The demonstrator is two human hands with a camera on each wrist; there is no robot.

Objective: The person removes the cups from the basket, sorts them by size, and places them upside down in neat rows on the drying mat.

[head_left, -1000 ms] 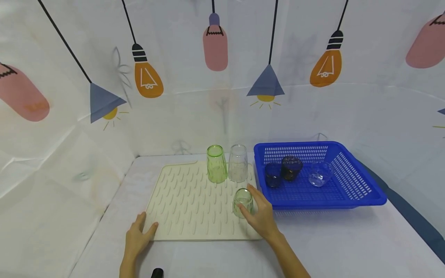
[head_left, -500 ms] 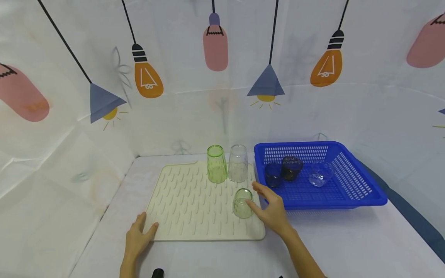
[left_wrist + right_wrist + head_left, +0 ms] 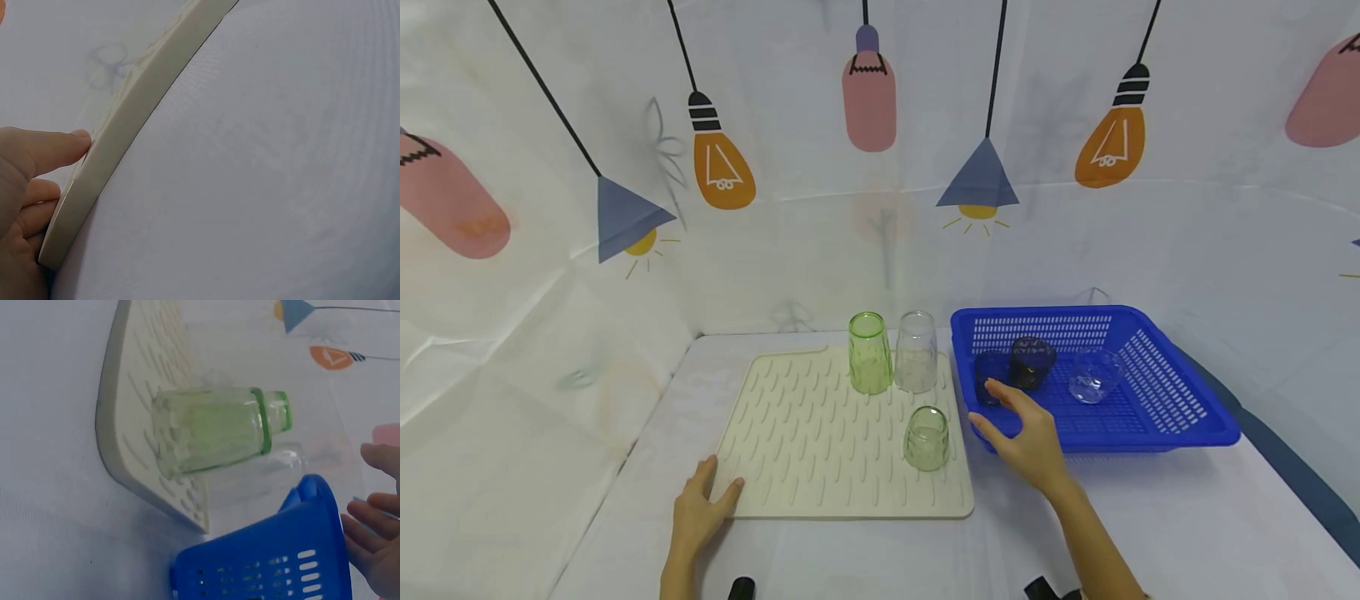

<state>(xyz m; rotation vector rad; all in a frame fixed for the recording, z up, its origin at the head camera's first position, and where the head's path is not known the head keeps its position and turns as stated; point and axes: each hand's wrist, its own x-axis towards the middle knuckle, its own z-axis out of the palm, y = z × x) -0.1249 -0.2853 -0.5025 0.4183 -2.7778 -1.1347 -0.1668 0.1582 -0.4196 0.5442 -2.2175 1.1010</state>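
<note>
A cream ridged mat (image 3: 820,433) lies on the table. At its front left corner rests my left hand (image 3: 695,512), thumb on the mat's edge; in the left wrist view its fingers (image 3: 39,215) lie against the mat's end. Over the front left rim of the blue basket (image 3: 1120,442) hovers my right hand (image 3: 1030,437), fingers apart and holding nothing. A short pale green glass (image 3: 927,440) stands near the mat's right edge. Behind it stand a tall green glass (image 3: 869,354) and a tall clear glass (image 3: 916,354).
Inside the basket are a dark glass (image 3: 1032,362), a dark blue-looking glass (image 3: 987,367) partly behind my right hand, and a clear glass (image 3: 1094,375). A printed sheet (image 3: 790,267) hangs behind the table. Black objects (image 3: 742,588) show at the front edge.
My right hand has let go of the short green glass and moved right, off the mat to the basket. The glass stays on the mat. My left hand keeps its place.
</note>
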